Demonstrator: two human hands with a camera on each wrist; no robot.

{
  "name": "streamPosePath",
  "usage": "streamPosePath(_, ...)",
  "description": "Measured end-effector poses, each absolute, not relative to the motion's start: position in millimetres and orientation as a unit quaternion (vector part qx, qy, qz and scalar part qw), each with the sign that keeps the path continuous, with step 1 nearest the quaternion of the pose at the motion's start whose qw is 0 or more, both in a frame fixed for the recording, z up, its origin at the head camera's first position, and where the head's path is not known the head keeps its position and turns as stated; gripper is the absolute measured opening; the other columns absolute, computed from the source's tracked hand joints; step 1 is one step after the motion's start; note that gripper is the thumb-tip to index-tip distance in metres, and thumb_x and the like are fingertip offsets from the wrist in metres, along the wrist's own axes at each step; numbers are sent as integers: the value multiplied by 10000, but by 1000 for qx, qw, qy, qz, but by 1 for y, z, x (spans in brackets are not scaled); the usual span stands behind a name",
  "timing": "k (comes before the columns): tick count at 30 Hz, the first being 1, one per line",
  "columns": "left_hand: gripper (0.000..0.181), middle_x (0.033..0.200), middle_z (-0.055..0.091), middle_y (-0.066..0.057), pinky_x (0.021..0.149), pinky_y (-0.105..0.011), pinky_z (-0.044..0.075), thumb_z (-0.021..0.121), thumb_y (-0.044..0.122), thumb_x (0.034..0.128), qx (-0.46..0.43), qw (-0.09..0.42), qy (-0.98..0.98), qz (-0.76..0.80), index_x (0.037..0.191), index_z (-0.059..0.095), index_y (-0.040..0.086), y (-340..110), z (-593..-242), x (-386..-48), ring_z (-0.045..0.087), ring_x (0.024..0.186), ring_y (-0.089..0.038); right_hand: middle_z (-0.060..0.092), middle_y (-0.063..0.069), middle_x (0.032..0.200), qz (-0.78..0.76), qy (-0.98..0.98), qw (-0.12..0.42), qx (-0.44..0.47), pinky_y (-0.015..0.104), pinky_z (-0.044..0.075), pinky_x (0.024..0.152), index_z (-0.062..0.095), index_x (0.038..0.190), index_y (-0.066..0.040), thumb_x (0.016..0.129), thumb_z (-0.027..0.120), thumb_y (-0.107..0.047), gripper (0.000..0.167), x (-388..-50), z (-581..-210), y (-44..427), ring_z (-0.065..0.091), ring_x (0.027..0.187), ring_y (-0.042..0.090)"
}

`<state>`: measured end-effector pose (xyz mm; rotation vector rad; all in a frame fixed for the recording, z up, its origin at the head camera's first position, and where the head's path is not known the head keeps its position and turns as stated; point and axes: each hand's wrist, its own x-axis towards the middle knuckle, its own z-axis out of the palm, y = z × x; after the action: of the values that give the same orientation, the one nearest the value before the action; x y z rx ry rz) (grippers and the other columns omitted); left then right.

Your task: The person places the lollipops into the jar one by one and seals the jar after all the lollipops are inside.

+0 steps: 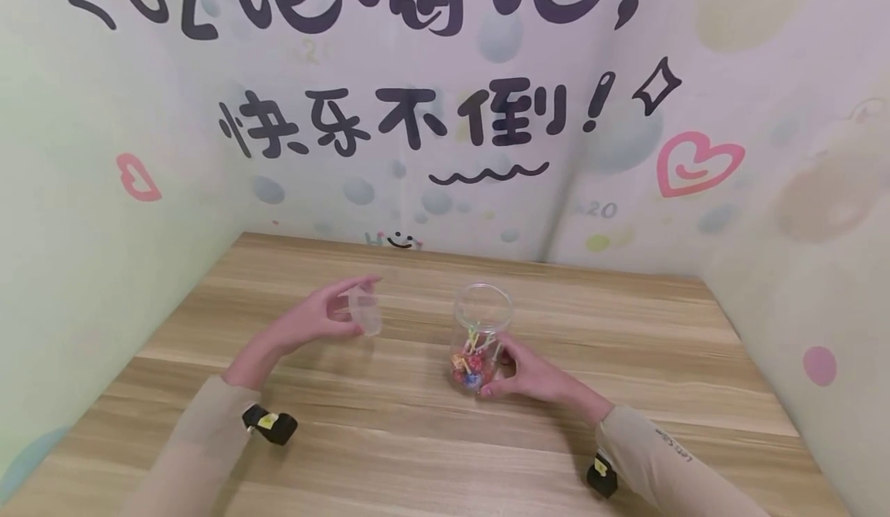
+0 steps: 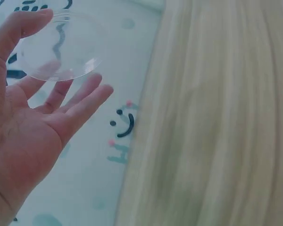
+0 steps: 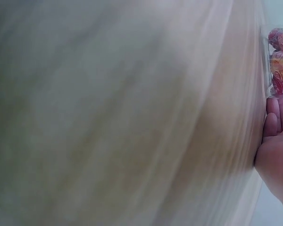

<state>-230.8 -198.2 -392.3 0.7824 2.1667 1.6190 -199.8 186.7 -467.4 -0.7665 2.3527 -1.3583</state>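
My left hand (image 1: 321,318) holds a clear round plastic lid (image 1: 367,312) by its edge, above the left half of the table. In the left wrist view the lid (image 2: 68,49) sits between thumb and fingers, with the palm facing the camera. A clear open-topped jar (image 1: 460,338) stands upright at the table's middle. Several wrapped lollipops (image 1: 470,369) lie inside it, sticks pointing up. Around the jar's lower right side, my right hand (image 1: 534,374) keeps a grip. The right wrist view catches only part of that hand (image 3: 278,150) and some colourful lollipops (image 3: 280,66).
Everything rests on a wood-grain table (image 1: 389,440). Printed walls with black lettering (image 1: 410,119) and pink hearts (image 1: 695,164) enclose its back and sides. A small black device (image 1: 274,424) is strapped to the left wrist, another (image 1: 602,477) to the right.
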Motion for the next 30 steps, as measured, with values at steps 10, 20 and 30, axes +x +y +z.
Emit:
streamPosePath(10,800,1451,362,-164,895,-337,606,741,-21,806,306,129,766,550,1479,351,161,-171,-375,-243,469,1263,-441,525,65,1416,-476,824,164,-260,512,362,1155,440,1428,-191,772,840,-273,773,-199,-466,184,495,1329,281)
streamPosePath(20,783,1428,449,-105,948,-365,579,807,26,755,374,86,802,458,1434,425,99,-133,-330,-251,522,1223,-316,444,114,1519,-472,827,163,-258,597,241,1212,366,1494,-187,774,841,-260,866,-197,-466,185,373,1442,359)
streamPosePath(30,756,1341,526,-47,899,-278,579,845,174,737,425,92,832,344,1406,494,144,-95,-294,-247,556,1180,-212,486,64,1477,-471,826,154,-270,556,281,1200,359,1492,-218,756,858,-259,890,-197,-465,183,411,1415,297)
